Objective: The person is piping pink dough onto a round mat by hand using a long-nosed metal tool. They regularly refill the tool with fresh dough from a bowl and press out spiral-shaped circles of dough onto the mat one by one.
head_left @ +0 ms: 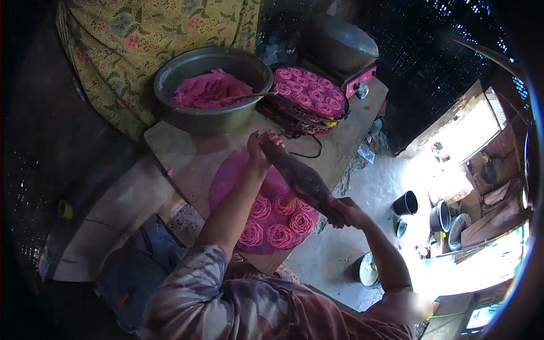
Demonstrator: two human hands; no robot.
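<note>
A long dark wooden noodle press (301, 180), thick in the middle and narrower at its ends, slants above the tray in both my hands. My left hand (265, 146) is closed round its upper end. At the lower right end, my right hand (350, 212) wraps round the other handle. Beneath the press lies a round pink tray (225, 173) with several coiled rosettes of pink noodle strands (279, 236). The rosettes cover its near and right part; the bare surface shows at the far left. The press and my left forearm hide some of the tray.
A large metal basin (212, 122) with pink dough (212, 90) and a stick stands behind the tray. Right of it are stacked round trays of rosettes (309, 93), and a dark pot (340, 45) on a pink stove (362, 79). Buckets (405, 203) stand on the floor at right.
</note>
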